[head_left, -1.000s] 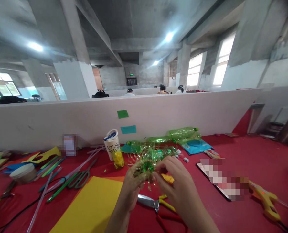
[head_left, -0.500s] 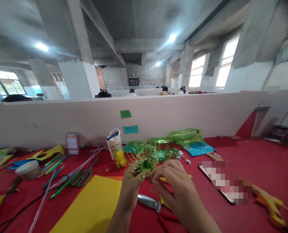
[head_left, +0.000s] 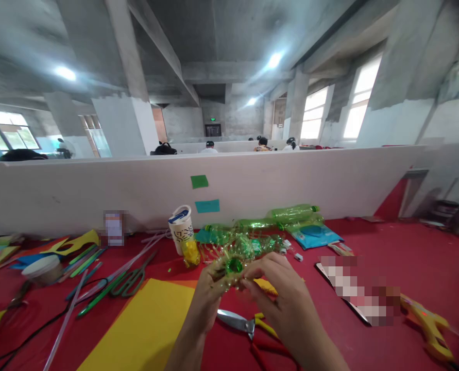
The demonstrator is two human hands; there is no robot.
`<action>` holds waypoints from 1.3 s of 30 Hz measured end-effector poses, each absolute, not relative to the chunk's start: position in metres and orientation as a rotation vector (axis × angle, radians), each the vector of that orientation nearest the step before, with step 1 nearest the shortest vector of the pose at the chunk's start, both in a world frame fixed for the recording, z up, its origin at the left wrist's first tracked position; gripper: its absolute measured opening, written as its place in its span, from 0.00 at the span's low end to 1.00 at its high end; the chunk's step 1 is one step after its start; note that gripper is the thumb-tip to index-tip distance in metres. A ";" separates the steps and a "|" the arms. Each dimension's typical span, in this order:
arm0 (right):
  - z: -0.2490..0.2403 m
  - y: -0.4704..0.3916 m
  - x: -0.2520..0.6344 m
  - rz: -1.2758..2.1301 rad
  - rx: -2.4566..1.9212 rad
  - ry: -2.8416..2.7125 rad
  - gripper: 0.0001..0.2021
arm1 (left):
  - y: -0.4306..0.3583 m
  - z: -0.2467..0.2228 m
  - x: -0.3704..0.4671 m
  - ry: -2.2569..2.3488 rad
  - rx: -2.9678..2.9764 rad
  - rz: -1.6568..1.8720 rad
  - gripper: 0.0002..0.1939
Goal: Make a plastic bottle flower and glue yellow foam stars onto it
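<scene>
My left hand point(head_left: 205, 296) is closed round a cut green plastic bottle point(head_left: 235, 265), its round neck opening turned toward me. Thin cut strips fan out from the far side of the bottle piece. My right hand point(head_left: 283, 293) has its thumb and fingers pinched at the right edge of the same piece; the exact bit between the fingertips is too small to make out. Beneath the hands lie shears point(head_left: 239, 322) with silver blades, and red and yellow handles show beside them.
Several green bottles point(head_left: 293, 214) lie by the white partition point(head_left: 78, 190). A white cup point(head_left: 181, 232) stands behind a yellow item point(head_left: 191, 253). Yellow paper point(head_left: 136, 330) and green-handled scissors point(head_left: 131, 281) are on the left. A phone point(head_left: 345, 293) and a yellow glue gun point(head_left: 430, 327) lie right.
The bottle piece is tilted slightly, so its neck opening shows a little more. My right fingers have shifted slightly along its edge. Both hands keep their hold.
</scene>
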State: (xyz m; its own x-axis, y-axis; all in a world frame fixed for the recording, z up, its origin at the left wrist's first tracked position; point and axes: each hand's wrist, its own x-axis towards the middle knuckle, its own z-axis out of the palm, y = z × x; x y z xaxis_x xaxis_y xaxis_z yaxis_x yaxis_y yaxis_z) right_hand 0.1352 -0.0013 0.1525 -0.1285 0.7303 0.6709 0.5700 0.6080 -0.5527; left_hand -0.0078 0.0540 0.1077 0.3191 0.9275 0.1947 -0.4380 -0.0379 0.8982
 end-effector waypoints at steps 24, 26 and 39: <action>0.153 0.002 0.143 0.164 -1.101 -1.760 0.06 | 0.058 0.100 -0.005 0.524 1.041 1.236 0.13; 0.152 0.003 0.143 0.170 -1.111 -1.747 0.06 | 0.059 0.099 -0.005 0.521 1.036 1.237 0.13; 0.152 0.002 0.139 0.169 -1.206 -1.725 0.02 | 0.062 0.091 -0.004 0.573 1.072 1.241 0.13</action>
